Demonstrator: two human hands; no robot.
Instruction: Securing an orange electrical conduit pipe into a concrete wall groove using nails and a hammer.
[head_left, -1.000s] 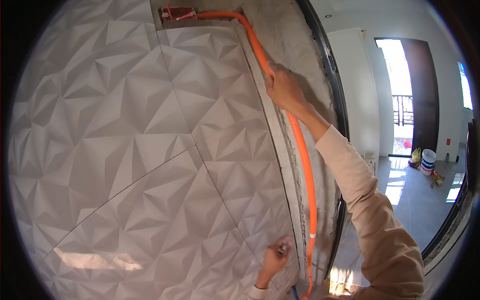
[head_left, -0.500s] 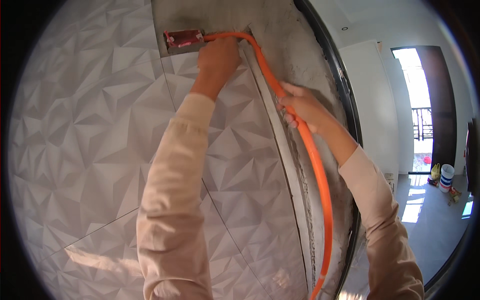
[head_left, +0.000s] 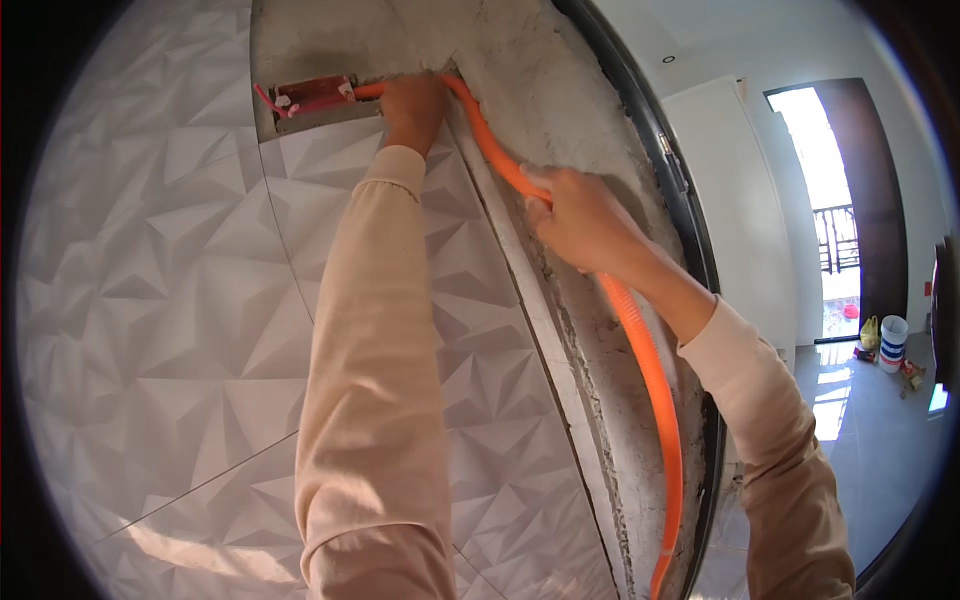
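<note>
An orange corrugated conduit (head_left: 645, 345) runs from a recessed red wall box (head_left: 318, 95) along a groove, then bends downward and hangs to the lower edge. My left hand (head_left: 413, 108) is closed over the conduit just right of the box, its fingertips mostly hidden. Farther down the same conduit, my right hand (head_left: 580, 215) wraps round it, thumb lying along its upper side. A pink wire end (head_left: 268, 102) sticks out at the box's left side, and pale bits cling to its rim.
Grey tiles with raised triangular facets (head_left: 200, 300) cover the wall at left. Bare cement (head_left: 400, 35) borders them above and right, beside a dark frame (head_left: 672, 160). Beyond lie a white panel (head_left: 730, 180), a bright doorway (head_left: 840, 230) and a striped bucket (head_left: 893, 345) on shiny floor.
The view has shifted, so the wall box sits farther left. My right hand has turned, its back now showing, and grips the conduit. My left hand stays on the conduit near the box.
</note>
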